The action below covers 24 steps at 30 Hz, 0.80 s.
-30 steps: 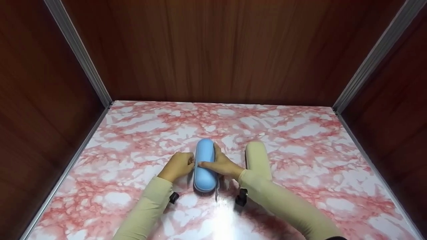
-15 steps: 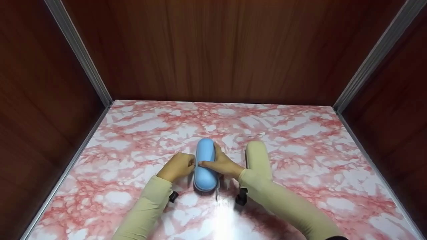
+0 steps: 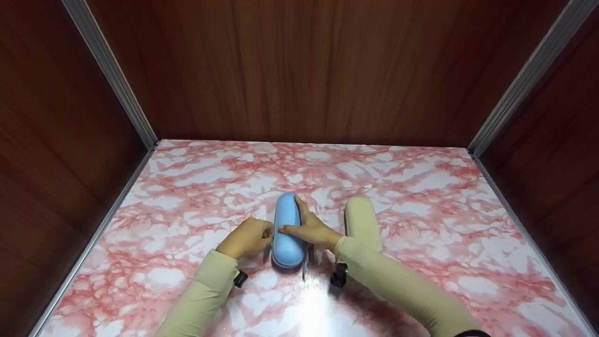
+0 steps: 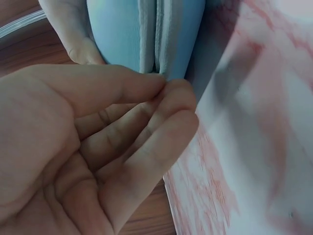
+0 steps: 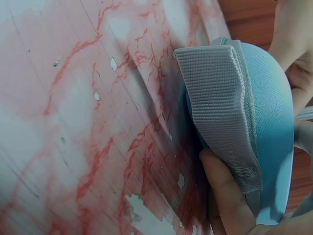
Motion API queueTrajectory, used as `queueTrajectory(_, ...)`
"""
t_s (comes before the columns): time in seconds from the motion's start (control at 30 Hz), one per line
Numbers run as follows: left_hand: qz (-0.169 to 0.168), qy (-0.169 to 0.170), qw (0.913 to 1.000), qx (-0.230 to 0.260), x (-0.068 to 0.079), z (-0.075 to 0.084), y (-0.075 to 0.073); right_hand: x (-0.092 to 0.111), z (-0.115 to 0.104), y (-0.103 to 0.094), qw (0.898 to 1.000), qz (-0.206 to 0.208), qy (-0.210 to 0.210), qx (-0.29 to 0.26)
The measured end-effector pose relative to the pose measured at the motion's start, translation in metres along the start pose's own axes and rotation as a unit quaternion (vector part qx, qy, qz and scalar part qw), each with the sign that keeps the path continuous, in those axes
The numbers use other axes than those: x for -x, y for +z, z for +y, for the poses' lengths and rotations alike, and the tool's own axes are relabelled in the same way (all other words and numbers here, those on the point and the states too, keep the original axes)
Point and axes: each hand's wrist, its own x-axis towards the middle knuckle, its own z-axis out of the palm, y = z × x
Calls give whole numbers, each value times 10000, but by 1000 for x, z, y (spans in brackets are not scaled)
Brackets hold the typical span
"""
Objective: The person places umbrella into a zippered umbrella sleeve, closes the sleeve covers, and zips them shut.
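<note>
A long, rounded blue zip case (image 3: 287, 215) lies lengthwise on the table between both hands. My right hand (image 3: 316, 231) grips it from the right, thumb across the top and fingers along the far side. At its left side, my left hand (image 3: 248, 236) pinches with thumb and forefinger at the seam. The left wrist view shows those fingertips against the grey zipper (image 4: 157, 39); the pull itself is hidden between them. A ribbed grey strap (image 5: 210, 88) runs along the case's other side in the right wrist view, with a right fingertip touching it.
A beige case (image 3: 362, 220) lies to the right, partly behind the right sleeve. The red-and-white marbled table (image 3: 201, 187) is enclosed by dark wood panels (image 3: 299, 70) at the back and both sides. Bright glare falls near the front.
My left hand has shifted slightly toward me along the case's left side. The case's far end has tipped a little left, and the right fingers now reach nearer that end.
</note>
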Motion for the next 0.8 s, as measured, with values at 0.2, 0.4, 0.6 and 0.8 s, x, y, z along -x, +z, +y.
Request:
queueTrajectory(0.2, 79, 129, 9999, 33, 4, 1, 1, -1, 1, 0, 10000, 30, 3, 63)
queueTrajectory(0.4, -82, 245, 9995, 153, 9, 3, 0, -2, 2, 0, 10000, 50, 1, 84)
queueTrajectory(0.6, -181, 296, 9992, 189, 14, 4, -1, -2, 1, 0, 9999, -16, 57, -105)
queueTrajectory(0.8, -214, 220, 9994, 158, 16, 7, -1, -2, 2, 2, 9999, 36, 17, -117)
